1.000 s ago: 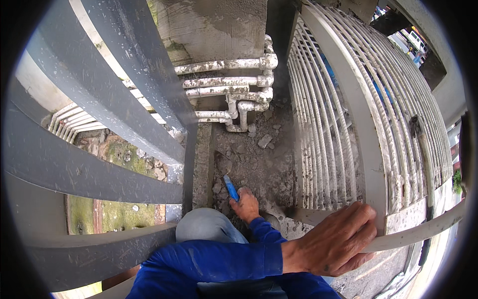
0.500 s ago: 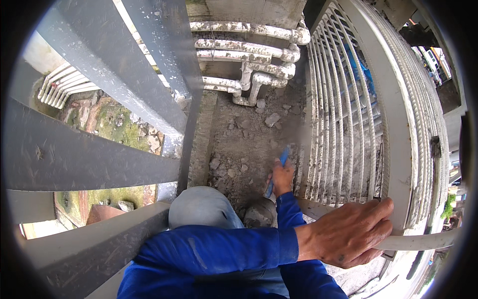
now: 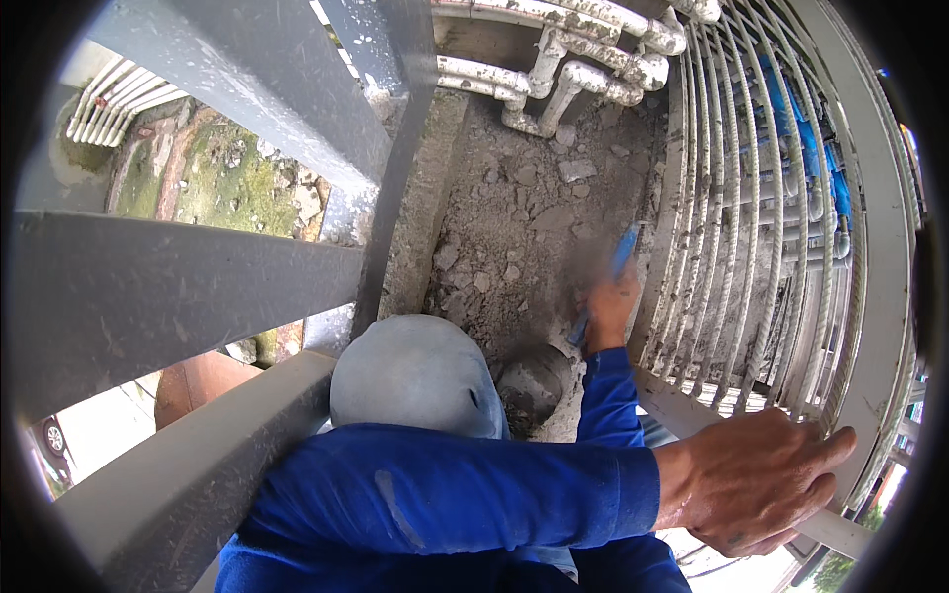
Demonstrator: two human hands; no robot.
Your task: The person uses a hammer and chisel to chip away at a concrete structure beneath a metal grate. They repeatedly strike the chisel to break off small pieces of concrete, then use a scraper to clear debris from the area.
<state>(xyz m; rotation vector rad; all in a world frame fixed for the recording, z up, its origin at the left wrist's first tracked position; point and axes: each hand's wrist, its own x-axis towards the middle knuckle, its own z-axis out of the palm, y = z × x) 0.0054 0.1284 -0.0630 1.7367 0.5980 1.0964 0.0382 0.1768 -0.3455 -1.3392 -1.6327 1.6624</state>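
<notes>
Bars (image 3: 188, 298): grey, scuffed; well to L of R hand (image 3: 613, 306). Grille (image 3: 777, 198): pale, dirt-caked; just R of R hand, beyond L hand (image 3: 756, 484). Soil (image 3: 539, 212): dry, loose-looking; ahead and L of R hand. Pipes (image 3: 546, 61): white, soiled; far side of soil, well ahead of R hand. Knee (image 3: 415, 381): L of R hand, nearer body. Rail (image 3: 840, 534): pale; under L hand, running out to its R.

Stub (image 3: 532, 385): grey, round; near R hand, body side and L.

L hand: arm crosses over R forearm; fingers curled over rail, grasping it. Underside n/v.

R hand: closed round tool (image 3: 625, 249), ends showing fwd of and behind fist. Blurred; exact finger placement can't be confirmed.

Tool: blue, slim, in R hand, close to grille's lower L edge. Working end not clear. Est. handling: light, stiff, not fragile; dust or sweat may make it slip. Rec. hold: full fist at mid-length, fingers wrapped, knuckles clear of grille.

Stone (image 3: 577, 170): pale, smallest item noted; ahead of R hand, slightly L. Prob. hard, w/ rough edges.
</notes>
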